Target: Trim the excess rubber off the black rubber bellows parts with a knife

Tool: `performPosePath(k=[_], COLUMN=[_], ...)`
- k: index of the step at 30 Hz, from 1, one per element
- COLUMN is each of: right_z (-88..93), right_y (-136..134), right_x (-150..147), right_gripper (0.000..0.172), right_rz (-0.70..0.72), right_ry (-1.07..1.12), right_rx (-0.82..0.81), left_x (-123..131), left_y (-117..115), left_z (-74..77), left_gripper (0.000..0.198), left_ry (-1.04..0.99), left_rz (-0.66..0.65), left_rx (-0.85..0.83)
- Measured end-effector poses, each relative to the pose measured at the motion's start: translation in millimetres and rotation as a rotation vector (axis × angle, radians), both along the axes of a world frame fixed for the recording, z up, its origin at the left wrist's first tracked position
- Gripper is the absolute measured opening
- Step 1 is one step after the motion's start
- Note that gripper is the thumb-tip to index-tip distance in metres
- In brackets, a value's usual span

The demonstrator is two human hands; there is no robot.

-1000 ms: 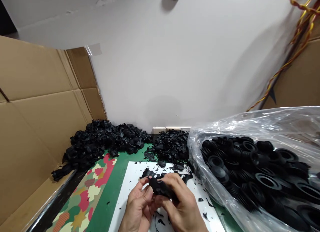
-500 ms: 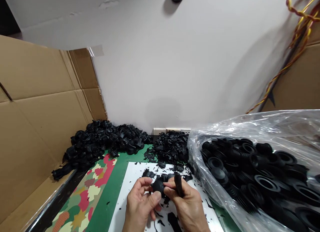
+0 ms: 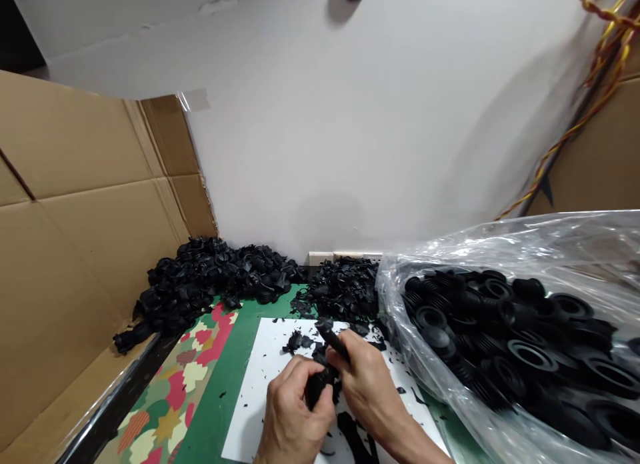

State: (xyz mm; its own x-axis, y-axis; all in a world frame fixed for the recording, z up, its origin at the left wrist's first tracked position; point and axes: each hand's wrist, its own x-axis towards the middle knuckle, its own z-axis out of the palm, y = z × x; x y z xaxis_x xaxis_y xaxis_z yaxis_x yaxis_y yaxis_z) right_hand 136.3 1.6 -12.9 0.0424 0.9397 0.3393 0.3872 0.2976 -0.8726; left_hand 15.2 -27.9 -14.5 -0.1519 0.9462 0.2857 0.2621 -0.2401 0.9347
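My left hand (image 3: 295,411) is closed around a small black rubber piece (image 3: 316,387), gripped between thumb and fingers above a white sheet (image 3: 245,411). In my right hand (image 3: 367,377) is a dark, stick-like tool (image 3: 334,341), its upper end slanting up and left. The tool's lower end is hidden by my fingers, so its kind does not show. Both hands nearly meet at the rubber piece. Black scraps (image 3: 298,341) lie on the sheet just beyond them, and a long black strip (image 3: 353,437) lies below my right wrist.
A clear plastic bag (image 3: 420,384) of black ribbed rubber parts (image 3: 533,355) fills the right side. Heaps of black rubber pieces (image 3: 200,277) and shavings (image 3: 343,287) lie along the wall. A cardboard panel (image 3: 85,237) stands left, beside a patterned strip (image 3: 175,397) on the green surface (image 3: 220,391).
The tool has tipped from near upright to slanting left as my right hand turned. My left hand has rolled over the rubber piece, now covering more of it.
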Motion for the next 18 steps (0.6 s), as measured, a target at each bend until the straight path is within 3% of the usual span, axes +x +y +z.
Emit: performPosePath(k=[5,10,14,18], right_z=[2.7,1.0,-1.2,-7.8], right_y=[14,27,27,24], right_x=[-1,22,29,31], right_gripper=[0.02,0.023,0.024,0.023], right_rz=[-0.096,-0.292,-0.247,-0.131], right_ry=[0.057,0.063,0.042,0.047], right_rx=[-0.087,-0.101,-0.111,-0.17], left_x=[-1,1,-1,-7], left_y=[1,-8,-3,2], left_z=[0.3,-5.3,-2.6,-2.1], left_gripper=[0.009,0.007,0.022,0.031], left_ry=[-0.018,-0.156,-0.315,-0.342], left_rz=[-0.004,-0.149,-0.214,-0.14], left_rx=[-0.131,-0.27,-0.324,-0.308])
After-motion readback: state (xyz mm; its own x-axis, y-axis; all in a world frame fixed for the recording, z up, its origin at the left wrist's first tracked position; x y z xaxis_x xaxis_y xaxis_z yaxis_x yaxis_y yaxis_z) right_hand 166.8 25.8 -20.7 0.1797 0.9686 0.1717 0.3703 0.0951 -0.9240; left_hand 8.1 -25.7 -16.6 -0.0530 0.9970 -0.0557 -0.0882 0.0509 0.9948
